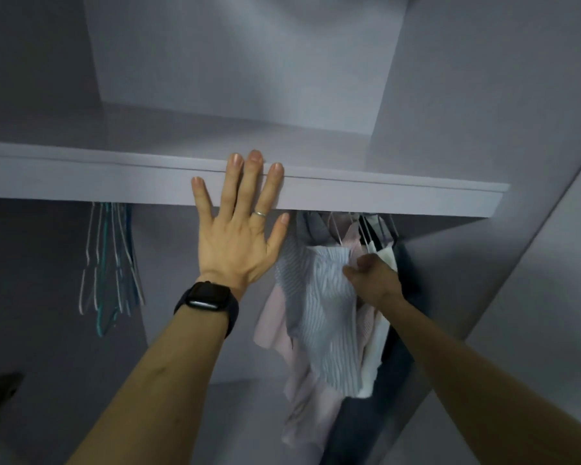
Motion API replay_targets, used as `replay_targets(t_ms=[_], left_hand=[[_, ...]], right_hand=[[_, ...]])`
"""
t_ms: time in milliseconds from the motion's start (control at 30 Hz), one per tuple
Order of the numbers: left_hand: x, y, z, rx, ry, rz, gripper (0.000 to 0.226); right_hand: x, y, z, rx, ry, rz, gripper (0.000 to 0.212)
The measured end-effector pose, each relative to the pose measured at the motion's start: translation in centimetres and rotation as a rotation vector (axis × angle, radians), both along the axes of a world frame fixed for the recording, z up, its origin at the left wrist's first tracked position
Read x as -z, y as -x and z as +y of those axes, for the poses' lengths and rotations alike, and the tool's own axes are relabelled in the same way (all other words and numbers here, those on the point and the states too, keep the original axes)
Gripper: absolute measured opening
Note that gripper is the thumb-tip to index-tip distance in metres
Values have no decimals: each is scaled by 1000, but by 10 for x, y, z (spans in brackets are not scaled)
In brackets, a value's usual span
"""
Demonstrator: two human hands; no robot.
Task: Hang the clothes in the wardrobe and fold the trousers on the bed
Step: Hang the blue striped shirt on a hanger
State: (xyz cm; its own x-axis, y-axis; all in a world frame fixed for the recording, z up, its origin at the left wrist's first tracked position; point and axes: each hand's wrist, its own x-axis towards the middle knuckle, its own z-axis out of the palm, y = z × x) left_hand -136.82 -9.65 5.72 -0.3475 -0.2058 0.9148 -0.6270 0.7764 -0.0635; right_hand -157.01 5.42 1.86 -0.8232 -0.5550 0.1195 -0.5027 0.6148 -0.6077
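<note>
Hanging appears midway, trousers unseen: right hand (371,278) grips the blue-white striped shirt (322,313) under the grey wardrobe shelf (81,177)'s right end; flat-fingered left hand (235,239) presses its edge.

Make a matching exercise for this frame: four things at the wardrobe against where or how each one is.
Things:
1. left hand
2. right hand
3. empty hangers
4. striped shirt

Place or state:
A. hang far left under the shelf
B. curled, pinching the striped shirt
C. pressed flat on the shelf's front edge
D. hung among other clothes, right side

Pairs: 1-C, 2-B, 3-A, 4-D
</note>
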Motion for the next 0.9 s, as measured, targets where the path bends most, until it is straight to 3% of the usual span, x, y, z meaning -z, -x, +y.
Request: replay_targets(t_ms=[67,200,367,567,900], left_hand=[[-7,-6,10,-4,-76,-65,73],[-14,-20,29,-11,-210,-154,73],[-35,-28,52,15,-365,-220,80],[-11,-48,109,179,-579,-146,72],[130,-29,248,349,-867,-386,69]], right_hand=[[-18,-20,24,-4,112,-53,33],[-43,-66,89,-78,408,-100,10],[-54,-108,154,-84,608,-61,17],[-32,-120,205,-90,505,-14,21],[49,-109,279,-115,256,108,26]])
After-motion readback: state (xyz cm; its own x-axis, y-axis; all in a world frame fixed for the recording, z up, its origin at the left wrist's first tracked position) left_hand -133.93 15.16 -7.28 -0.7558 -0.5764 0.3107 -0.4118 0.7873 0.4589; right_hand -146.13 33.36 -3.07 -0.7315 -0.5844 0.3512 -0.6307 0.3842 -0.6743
